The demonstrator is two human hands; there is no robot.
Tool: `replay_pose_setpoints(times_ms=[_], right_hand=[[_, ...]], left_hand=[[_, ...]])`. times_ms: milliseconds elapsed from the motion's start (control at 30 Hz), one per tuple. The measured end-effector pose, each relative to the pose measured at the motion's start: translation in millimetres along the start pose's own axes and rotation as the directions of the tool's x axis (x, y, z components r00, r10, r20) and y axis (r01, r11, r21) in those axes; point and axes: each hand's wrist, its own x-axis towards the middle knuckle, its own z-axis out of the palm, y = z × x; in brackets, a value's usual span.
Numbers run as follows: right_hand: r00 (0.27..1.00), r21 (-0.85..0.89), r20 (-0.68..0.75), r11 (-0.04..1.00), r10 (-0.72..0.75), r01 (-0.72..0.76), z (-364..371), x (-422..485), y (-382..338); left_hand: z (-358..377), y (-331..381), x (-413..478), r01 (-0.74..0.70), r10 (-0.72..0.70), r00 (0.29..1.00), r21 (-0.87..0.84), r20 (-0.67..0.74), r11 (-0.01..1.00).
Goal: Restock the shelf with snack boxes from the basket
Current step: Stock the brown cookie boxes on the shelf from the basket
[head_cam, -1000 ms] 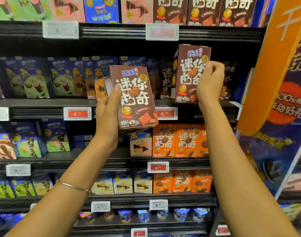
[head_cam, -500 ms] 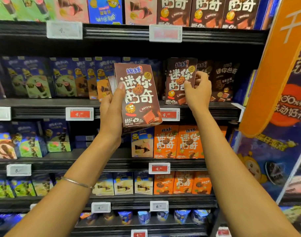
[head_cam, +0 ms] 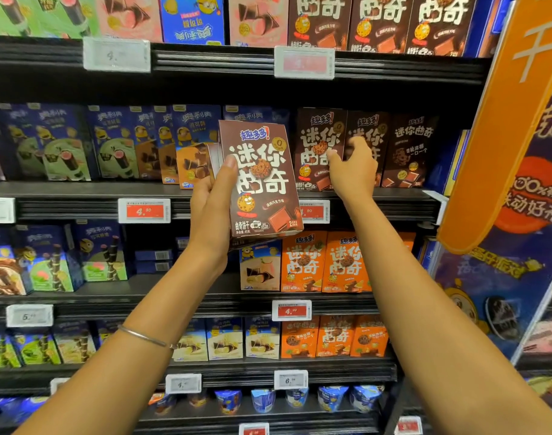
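My left hand point(head_cam: 210, 208) holds a brown cookie box point(head_cam: 262, 180) upright in front of the shelf, thumb on its front face; the edge of at least one more box shows behind it. A matching brown box point(head_cam: 315, 142) stands on the second shelf board point(head_cam: 80, 189), next to two more brown boxes point(head_cam: 409, 152). My right hand point(head_cam: 353, 174) is at that standing box's right edge, fingers loosely apart, thumb touching it and nothing in its grasp. The basket is out of view.
Blue snack boxes point(head_cam: 111, 142) fill the same board to the left. Orange boxes point(head_cam: 325, 262) stand one shelf below. The upper shelf edge point(head_cam: 221, 62) hangs close above. An orange banner point(head_cam: 504, 120) juts out at the right.
My right hand carried its brown box down and in, stood it on the shelf and let go. My left hand shifted slightly right with its boxes.
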Motion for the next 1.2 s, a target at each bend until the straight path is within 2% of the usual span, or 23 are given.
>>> replay_pose_setpoints(times_ms=[100, 233, 333, 400, 467, 533, 633, 767, 833, 967, 1067, 1200], right_hand=[[0.999, -0.049, -0.035, 0.999, -0.015, 0.014, 3.0, -1.3, 2.8], [1.000, -0.006, 0.000, 1.000, 0.024, -0.024, -8.1, -12.5, -6.1], [1.000, 0.207, 0.022, 0.978, -0.007, 0.002, -30.1, -36.6, -22.4], [0.970, 0.338, 0.242, 0.940, -0.040, -0.045, -47.7, -58.7, -35.1], [0.869, 0.330, 0.491, 0.936, -0.058, -0.125, -60.4, -78.3, -46.5], [0.813, 0.313, 0.581, 0.933, -0.040, -0.178, -67.4, -89.3, -53.5], [0.831, 0.309, 0.556, 0.932, -0.017, -0.188, -78.6, -92.0, -59.1], [0.856, 0.357, 0.516, 0.912, -0.013, -0.202, -96.8, -83.7, -54.0], [0.902, 0.390, 0.432, 0.901, 0.002, -0.189, -107.1, -74.5, -47.6], [0.987, 0.430, 0.139, 0.892, 0.086, -0.138, -119.8, -45.6, -22.5], [0.995, 0.416, -0.008, 0.905, 0.099, -0.087, -115.0, -23.0, 0.0], [0.993, 0.274, -0.081, 0.960, 0.088, -0.062, -103.3, 3.5, 24.6]], left_hand=[[0.0, -1.4, 0.4, 0.000, 0.000, 1.000, 0.007, 0.011, 1.000], [1.3, -3.9, 0.4, -0.010, 0.009, 1.000, 0.035, 0.018, 0.999], [3.8, -4.8, 2.6, -0.023, 0.022, 0.999, 0.043, 0.030, 0.999], [8.7, -5.2, 4.4, -0.026, 0.024, 0.999, 0.038, 0.045, 0.999], [15.8, -4.8, 5.7, -0.025, 0.023, 0.997, 0.026, 0.069, 0.999], [25.2, -3.0, 6.3, -0.034, 0.033, 0.995, 0.009, 0.097, 0.999], [38.8, -3.0, 8.7, -0.068, 0.066, 0.992, 0.019, 0.107, 0.998], [52.4, -4.8, 14.7, -0.120, 0.118, 0.993, 0.091, 0.026, 0.989], [53.3, -5.4, 18.8, -0.139, 0.144, 0.990, 0.186, -0.014, 0.973], [45.4, -7.2, 27.3, -0.165, 0.169, 0.986, 0.188, -0.009, 0.968], [40.8, -6.1, 30.5, -0.139, 0.145, 0.989, 0.168, -0.023, 0.976], [38.3, -4.6, 34.0, -0.120, 0.129, 0.991, 0.163, -0.045, 0.979]])
